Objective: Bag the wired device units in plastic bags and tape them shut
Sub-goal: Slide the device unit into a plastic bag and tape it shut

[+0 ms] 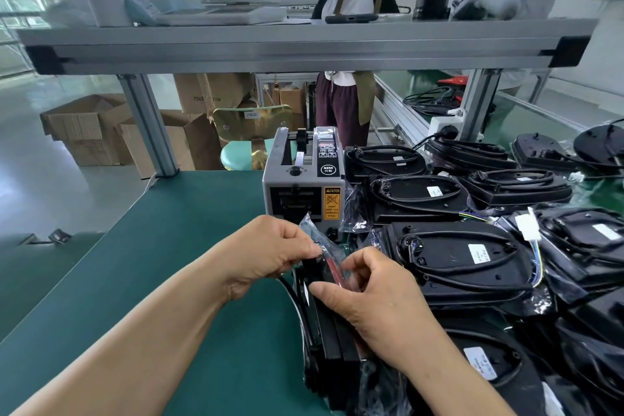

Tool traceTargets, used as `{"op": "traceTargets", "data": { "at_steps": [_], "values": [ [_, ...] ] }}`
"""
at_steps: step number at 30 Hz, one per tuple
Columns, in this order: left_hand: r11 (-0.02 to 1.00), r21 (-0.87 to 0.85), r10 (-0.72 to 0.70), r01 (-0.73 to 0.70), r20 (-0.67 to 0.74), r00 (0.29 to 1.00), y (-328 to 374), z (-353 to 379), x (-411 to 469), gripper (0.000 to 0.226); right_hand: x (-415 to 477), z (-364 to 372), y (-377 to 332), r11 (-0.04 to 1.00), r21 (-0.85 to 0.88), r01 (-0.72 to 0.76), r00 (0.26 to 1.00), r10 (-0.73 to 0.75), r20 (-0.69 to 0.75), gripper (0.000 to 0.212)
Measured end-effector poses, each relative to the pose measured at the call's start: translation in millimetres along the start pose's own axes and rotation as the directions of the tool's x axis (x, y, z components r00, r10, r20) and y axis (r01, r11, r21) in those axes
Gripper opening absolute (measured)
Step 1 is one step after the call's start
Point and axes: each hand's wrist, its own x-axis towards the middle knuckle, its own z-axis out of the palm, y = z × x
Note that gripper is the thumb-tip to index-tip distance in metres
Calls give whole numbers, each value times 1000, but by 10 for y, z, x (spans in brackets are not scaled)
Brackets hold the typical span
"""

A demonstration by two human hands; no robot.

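Your left hand pinching bag mouth, right hand fingers curling round its fold. Bagged unit standing on edge on mat, before dispenser. Risk: you loosening pinch, fold springing open; unit tipping.

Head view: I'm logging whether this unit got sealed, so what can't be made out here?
Head view throughout.
Tape on the plastic bag: the left hand and right hand pinching its mouth cover it.
Held unit: mostly hidden by the right hand and bag glare.
White labels: print too small.
Tape dispenser slot: too dark to show a strip.
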Motion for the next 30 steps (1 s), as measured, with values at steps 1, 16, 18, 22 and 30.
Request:
{"op": "traceTargets", "data": {
  "at_steps": [1, 16, 18, 22, 30],
  "values": [
    [1000, 4, 2, -2, -5, 1000, -8, 6, 12, 25, 0, 0, -5, 1000, -9, 2, 1000, -1, 2, 46],
    [999, 22, 23, -23, -17, 1000, -66, 9, 40, 31, -16, 11, -25, 1000, -10, 8, 1000, -8, 6, 45],
    [999, 26, 33, -32, -32, 999, -82, 20, 44, 28, -18, 15, -30, 1000, -12, 9, 1000, -9, 8, 46],
    [995, 75, 74, -67, -86, 994, -109, 44, 53, 21, -15, 22, -23, 1000, -7, 11, 1000, -11, 3, 46],
    [975, 204, 123, -85, -182, 976, -123, 93, 26, 20, -7, 25, -7, 1000, -1, 18, 1000, -18, 0, 46]
  ]
}}
